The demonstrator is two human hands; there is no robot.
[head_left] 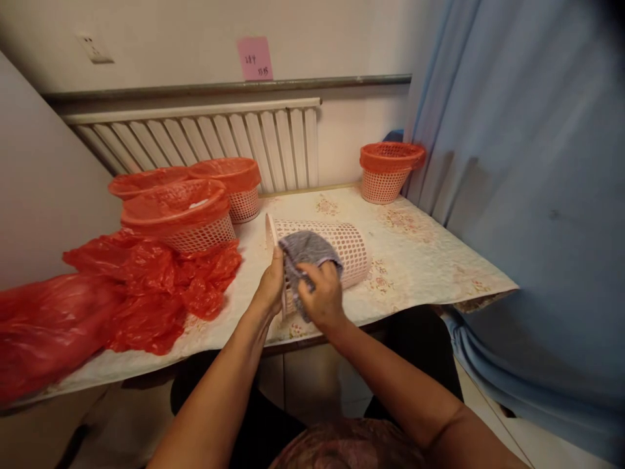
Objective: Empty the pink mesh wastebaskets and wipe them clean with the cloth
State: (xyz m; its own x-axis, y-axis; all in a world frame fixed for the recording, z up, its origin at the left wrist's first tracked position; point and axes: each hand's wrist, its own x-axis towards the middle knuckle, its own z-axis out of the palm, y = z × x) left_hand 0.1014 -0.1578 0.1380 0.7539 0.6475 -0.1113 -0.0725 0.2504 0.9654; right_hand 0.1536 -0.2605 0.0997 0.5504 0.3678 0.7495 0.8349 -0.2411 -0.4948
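Observation:
A pale pink perforated plastic wastebasket (354, 251) lies on its side on the cloth-covered table (312, 207), its mouth facing left. My left hand (272, 281) grips the basket's rim, thumb up along the edge. In my right hand (322, 293) is a grey cleaning cloth (310, 246), bunched under the fingers and pressed against the basket's side near the rim. The cloth hides part of the basket wall. My right fingers are bent around the cloth.
Several similar baskets lined with red bags stand back left, one basket (385, 184) back right. Loose red plastic bags (156, 286) spread over the table's left. A radiator (205, 140) runs along the wall, and a blue curtain (512, 163) hangs on the right.

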